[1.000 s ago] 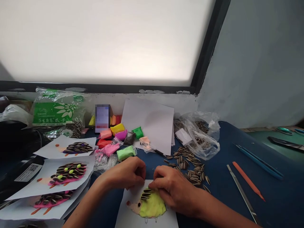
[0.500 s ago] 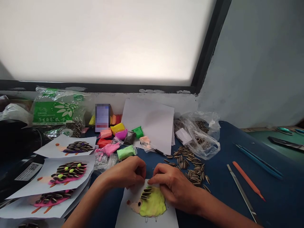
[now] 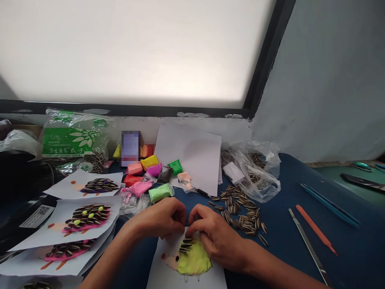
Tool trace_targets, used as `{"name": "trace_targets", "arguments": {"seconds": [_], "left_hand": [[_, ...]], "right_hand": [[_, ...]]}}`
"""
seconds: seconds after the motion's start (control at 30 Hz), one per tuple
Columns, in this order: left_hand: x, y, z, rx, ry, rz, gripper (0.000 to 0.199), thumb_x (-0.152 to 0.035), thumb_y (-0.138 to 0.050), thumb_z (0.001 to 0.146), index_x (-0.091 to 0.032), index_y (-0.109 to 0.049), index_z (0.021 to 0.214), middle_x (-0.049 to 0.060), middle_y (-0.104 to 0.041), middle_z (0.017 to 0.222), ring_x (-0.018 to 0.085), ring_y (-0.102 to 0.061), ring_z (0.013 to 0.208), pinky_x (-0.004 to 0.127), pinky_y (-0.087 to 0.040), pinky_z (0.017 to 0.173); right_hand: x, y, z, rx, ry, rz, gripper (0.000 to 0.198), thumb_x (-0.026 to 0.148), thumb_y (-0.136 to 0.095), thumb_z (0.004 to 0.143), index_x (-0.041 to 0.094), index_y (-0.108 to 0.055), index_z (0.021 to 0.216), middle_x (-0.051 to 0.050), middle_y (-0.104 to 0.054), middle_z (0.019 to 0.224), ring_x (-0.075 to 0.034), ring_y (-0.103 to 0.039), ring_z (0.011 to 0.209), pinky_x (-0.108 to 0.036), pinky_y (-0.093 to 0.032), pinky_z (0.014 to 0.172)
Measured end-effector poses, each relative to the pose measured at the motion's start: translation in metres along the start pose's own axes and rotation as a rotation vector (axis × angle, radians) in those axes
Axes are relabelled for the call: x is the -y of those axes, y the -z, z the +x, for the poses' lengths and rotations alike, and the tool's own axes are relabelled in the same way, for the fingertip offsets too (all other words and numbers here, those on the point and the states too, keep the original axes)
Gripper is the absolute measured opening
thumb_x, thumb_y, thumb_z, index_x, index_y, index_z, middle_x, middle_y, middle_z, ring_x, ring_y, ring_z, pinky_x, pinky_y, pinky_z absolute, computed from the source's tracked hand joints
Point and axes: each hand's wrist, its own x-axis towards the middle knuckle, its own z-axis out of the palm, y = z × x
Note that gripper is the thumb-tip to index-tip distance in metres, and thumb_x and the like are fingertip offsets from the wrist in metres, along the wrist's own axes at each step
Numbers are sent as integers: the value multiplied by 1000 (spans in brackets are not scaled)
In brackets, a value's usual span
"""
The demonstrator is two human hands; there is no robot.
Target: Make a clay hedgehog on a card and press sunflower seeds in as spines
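A white sheet (image 3: 158, 277) lies before me with a hedgehog picture on it. Its body is flattened yellow-green clay (image 3: 194, 263), the face is peach with a dark eye and a brown nose, and the legs are drawn lines. Several striped sunflower seeds (image 3: 185, 245) stick in the clay near the head. My right hand (image 3: 218, 239) leans over the body's upper edge, thumb and index finger pinched together just above the seeds. My left hand (image 3: 167, 216) is curled at the sheet's top edge, fingertips pressed together. Whatever either pinch holds is hidden.
Loose sunflower seeds (image 3: 248, 220) lie right of the hands, before a clear plastic bag (image 3: 264, 186). Colored clay packets (image 3: 161, 193) and blank paper (image 3: 192, 156) sit behind. Finished hedgehog sheets (image 3: 33, 237) are stacked left. An orange tool (image 3: 315, 228), metal tool (image 3: 308, 245) and blue tweezers (image 3: 331, 204) lie right.
My right hand's fingertips have shifted slightly left and down, with the index finger more arched. My left hand stays almost still. The seeds in the clay look the same.
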Motion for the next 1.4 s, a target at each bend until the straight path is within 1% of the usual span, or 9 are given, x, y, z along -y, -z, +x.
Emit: {"name": "trace_targets", "arguments": {"seconds": [0.33, 0.43, 0.5, 0.57, 0.7, 0.87, 1.13, 1.23, 1.4], "left_hand": [[2, -2, -1, -17, 10, -21, 9, -18, -52, 59, -18, -58, 66, -5, -53, 50, 11, -51, 44, 18, -36, 38], [2, -1, -1, -18, 8, -15, 9, -18, -53, 59, -18, -58, 66, -5, -53, 49, 11, -51, 43, 17, -35, 37], [1, 0, 0, -15, 21, -15, 9, -18, -54, 59, -18, -58, 67, -5, -54, 48, 11, -52, 43, 17, -35, 37], [1, 1, 0, -15, 33, -19, 8, -19, -55, 59, -18, -57, 67, -5, -55, 48, 11, -53, 42, 17, -36, 36], [0, 1, 2, -15, 25, -15, 6, -20, -55, 59, -18, -57, 65, -5, -54, 46, 11, -52, 40, 17, -36, 35], [1, 1, 1, -22, 23, -31, 5, -20, -55, 59, -19, -56, 64, -6, -54, 46, 11, -52, 39, 16, -36, 34], [3, 1, 4, -18, 31, -56, 5, -20, -56, 60, -19, -56, 65, -6, -53, 45, 11, -51, 38, 17, -36, 33], [3, 1, 3, -17, 32, -48, 6, -20, -56, 60, -19, -56, 65, -6, -53, 44, 11, -51, 38, 16, -35, 33], [2, 0, 2, -20, 42, -57, 6, -21, -56, 59, -18, -55, 65, -6, -52, 45, 10, -51, 38, 16, -35, 32]], "right_hand": [[0, -4, -3, -67, 22, 2, 36, -5, -47, 74, 16, -73, 86, -7, -59, 97, -17, -58, 91, -26, -46, 80], [-2, 11, 0, -175, -70, -64, 29, -1, -49, 81, 16, -70, 91, -6, -61, 94, -15, -59, 83, -24, -45, 74], [-3, 27, 3, -215, -173, -227, 18, 5, -55, 84, 16, -67, 91, -5, -63, 89, -16, -59, 80, -26, -43, 72], [-5, 43, 6, -172, -295, -385, 9, 12, -60, 86, 17, -67, 84, -3, -65, 83, -16, -59, 76, -26, -41, 69], [-8, 53, 8, -53, -431, -543, 15, 16, -57, 89, 19, -69, 81, -3, -67, 85, -16, -62, 78, -26, -39, 67], [-8, 47, 7, -3, -448, -567, 12, 18, -58, 89, 19, -70, 87, -4, -68, 92, -18, -64, 84, -26, -40, 71], [-2, 74, 6, 95, -525, -599, 16, 13, -59, 85, 21, -73, 85, -4, -71, 93, -18, -63, 83, -25, -38, 66], [-3, 70, 6, 139, -522, -597, 12, 17, -62, 85, 20, -74, 83, -4, -70, 93, -19, -64, 84, -25, -36, 65], [-8, 59, 7, 126, -495, -591, 9, 17, -61, 84, 19, -70, 82, -4, -69, 90, -18, -63, 81, -26, -35, 63]]}}
